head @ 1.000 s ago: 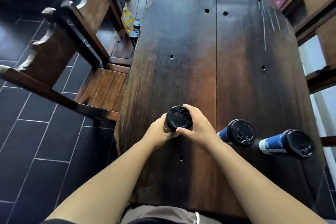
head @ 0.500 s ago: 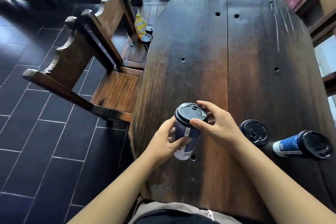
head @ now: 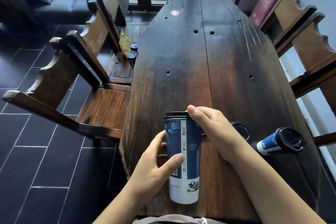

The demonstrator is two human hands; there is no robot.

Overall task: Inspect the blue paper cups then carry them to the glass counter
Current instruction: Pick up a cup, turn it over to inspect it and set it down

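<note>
Blue paper cup held lid-up over tabletop.
Left hand: fingers curled round its side. Right hand: fingers pinching black lid.

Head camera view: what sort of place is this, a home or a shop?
Probably a café or tea shop: a long wooden table with a numbered sticker, carved wooden chairs alongside, and lidded blue paper cups.

Left hand and right hand, each with a bare forearm; thumbnails cut short. At the lower edge, a grey-brown garment at the waist, bearing a white cord end.
</note>
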